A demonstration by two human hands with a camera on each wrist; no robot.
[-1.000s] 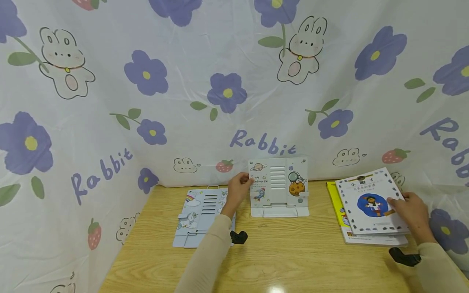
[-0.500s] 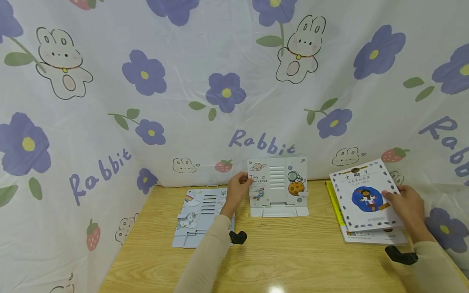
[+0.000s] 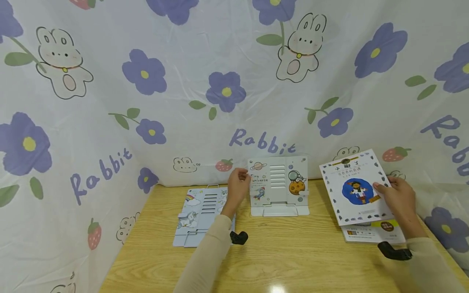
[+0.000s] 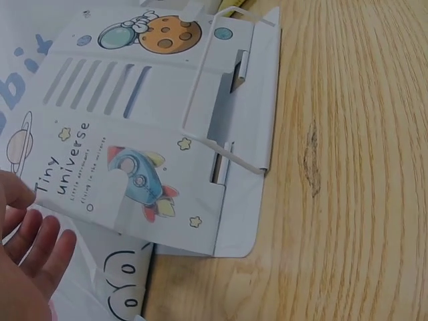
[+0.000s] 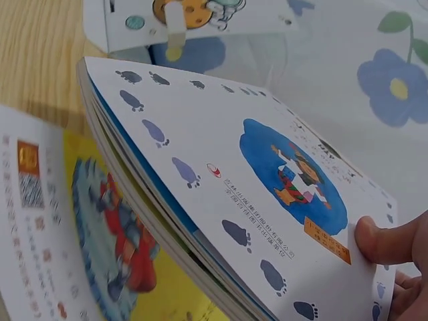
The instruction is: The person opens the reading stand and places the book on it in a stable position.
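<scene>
My right hand (image 3: 397,199) grips a white picture book (image 3: 357,191) by its right edge, thumb on the cover. The cover has a blue patch with a child figure and footprints round the border. It is tilted above a yellow-and-white book (image 3: 377,234), which it partly hides. At the left edge of an upright metal book stand (image 3: 279,183) with a space print is my left hand (image 3: 239,188). In the left wrist view its fingers (image 4: 47,247) are loosely bent beside that edge, the thumb side right at it.
A second book stand (image 3: 198,215), pale blue with unicorns, lies partly under my left forearm. Behind the wooden table (image 3: 293,260) hangs a white curtain (image 3: 176,118) with flowers and rabbits. Black wrist mounts (image 3: 239,237) stick out from both sleeves.
My right hand has lifted the white picture book and carried it leftward, uncovering more of the book below. My left thumb has slipped off the space-print stand's face to its edge.
</scene>
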